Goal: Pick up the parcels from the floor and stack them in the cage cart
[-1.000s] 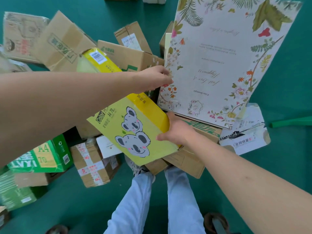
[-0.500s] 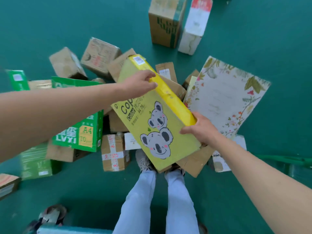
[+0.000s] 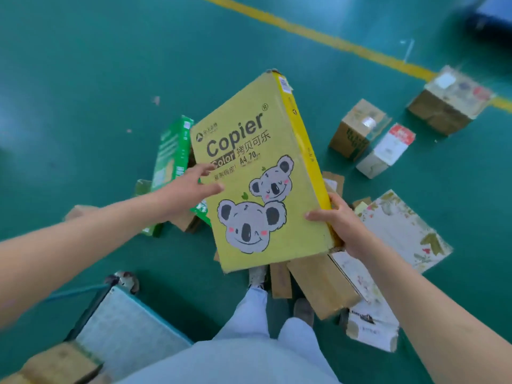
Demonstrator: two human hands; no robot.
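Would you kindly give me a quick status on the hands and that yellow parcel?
Right hand grips yellow Copier box at lower edge. Left hand open at its left side. Box lifted off floor pile. Nothing blocking it.

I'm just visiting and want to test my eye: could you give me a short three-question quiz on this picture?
1. True or false: the right hand has a grip on the yellow koala-printed copier paper box.
2. Which lies nearer the painted yellow floor line? A: green paper ream box. B: taped brown cardboard parcel.
3. Fill in: the left hand's fingers are ____.

Key: 1 true; 2 B; 3 spread, at the box's left edge.
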